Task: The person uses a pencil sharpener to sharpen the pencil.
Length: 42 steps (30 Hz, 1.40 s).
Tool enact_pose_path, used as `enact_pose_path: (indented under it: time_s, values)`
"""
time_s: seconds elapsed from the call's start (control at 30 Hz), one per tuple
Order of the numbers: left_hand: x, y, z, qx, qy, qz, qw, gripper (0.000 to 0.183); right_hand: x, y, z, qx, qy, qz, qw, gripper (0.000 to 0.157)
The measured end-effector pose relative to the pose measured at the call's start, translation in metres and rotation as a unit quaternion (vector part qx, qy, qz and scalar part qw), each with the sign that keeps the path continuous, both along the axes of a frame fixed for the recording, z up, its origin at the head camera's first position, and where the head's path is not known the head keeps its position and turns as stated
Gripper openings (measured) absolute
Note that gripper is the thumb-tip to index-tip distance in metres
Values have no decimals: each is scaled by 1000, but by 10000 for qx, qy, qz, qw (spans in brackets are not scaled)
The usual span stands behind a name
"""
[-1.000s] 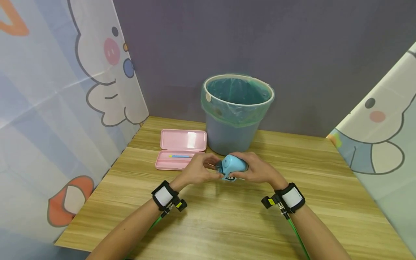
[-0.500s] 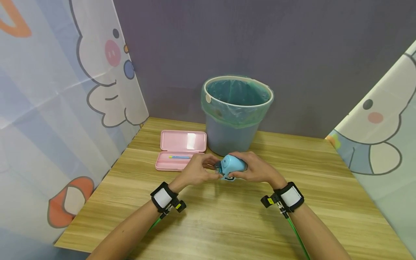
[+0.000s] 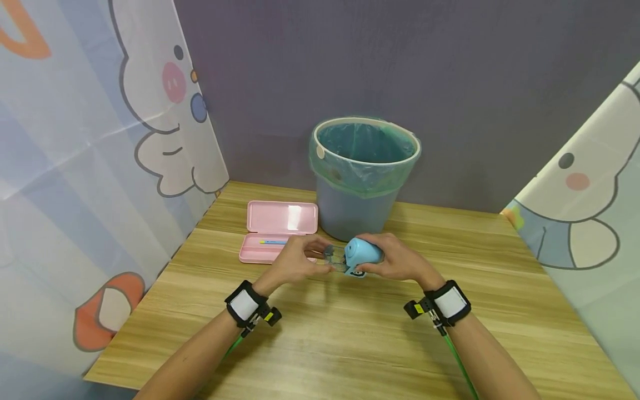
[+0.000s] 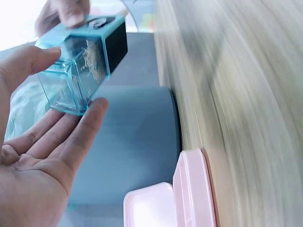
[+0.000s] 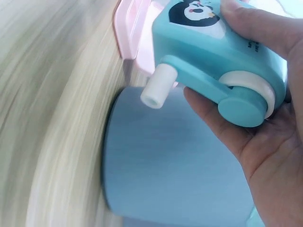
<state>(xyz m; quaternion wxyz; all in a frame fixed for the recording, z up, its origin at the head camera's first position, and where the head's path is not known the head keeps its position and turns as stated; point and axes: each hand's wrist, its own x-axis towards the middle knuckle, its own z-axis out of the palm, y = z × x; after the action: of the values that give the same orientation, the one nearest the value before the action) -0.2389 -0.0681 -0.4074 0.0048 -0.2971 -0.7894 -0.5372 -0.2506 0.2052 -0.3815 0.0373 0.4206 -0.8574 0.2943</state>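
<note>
A light-blue crank pencil sharpener is held above the table by my right hand, thumb on one face and fingers round the other side. Its crank, with a white knob, shows in the right wrist view. From the sharpener's end a clear shavings drawer sticks out, partly pulled from the body. Pencil shavings lie inside it near the body. My left hand pinches the drawer between thumb and fingers.
Behind the hands stands a grey-blue bin with a green liner. An open pink pencil case holding a blue pencil lies to its left. All stand on the wood-grain table, with a grey wall behind.
My left hand has moved a little left, and more of the clear drawer now shows outside the sharpener. My right hand has shifted slightly to the right.
</note>
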Motion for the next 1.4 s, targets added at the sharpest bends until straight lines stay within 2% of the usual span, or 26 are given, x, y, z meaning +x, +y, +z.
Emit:
enact_pose_path:
  time_s: [0.17, 0.27, 0.4, 0.67, 0.77, 0.87, 1.1, 1.27, 1.4]
  values:
    - [-1, -1, -1, 178, -175, -105, 9996, 47, -1, 4, -4, -44, -85, -88, 9999, 62]
    - [9, 1, 12, 249, -169, -185, 9994, 46, -2, 3, -4, -44, -113, -63, 9999, 62]
    - [21, -1, 29, 211, -166, -137, 9995, 45, -3, 4, -6, -166, -155, -16, 9997, 60]
    - [4, -15, 7, 357, -235, 110, 9990, 49, -2, 14, -6, -374, -194, -88, 9991, 60]
    - [0, -21, 7, 495, -302, 124, 9982, 47, -2, 18, -6, -348, -196, -134, 9991, 60]
    - [-3, -25, 11, 512, -217, 221, 9982, 48, 0, 20, -7, -273, -192, -176, 9993, 59]
    - [-10, -36, 33, 474, 124, 544, 9973, 51, 3, 26, -12, 5, -256, -393, 9989, 62]
    - [-18, -44, 59, 420, 217, 806, 9956, 58, 4, 30, -15, 23, -298, -398, 9988, 65]
    - [-28, -47, 82, 594, 278, 854, 9942, 61, 4, 31, -17, -24, -327, -321, 9989, 61]
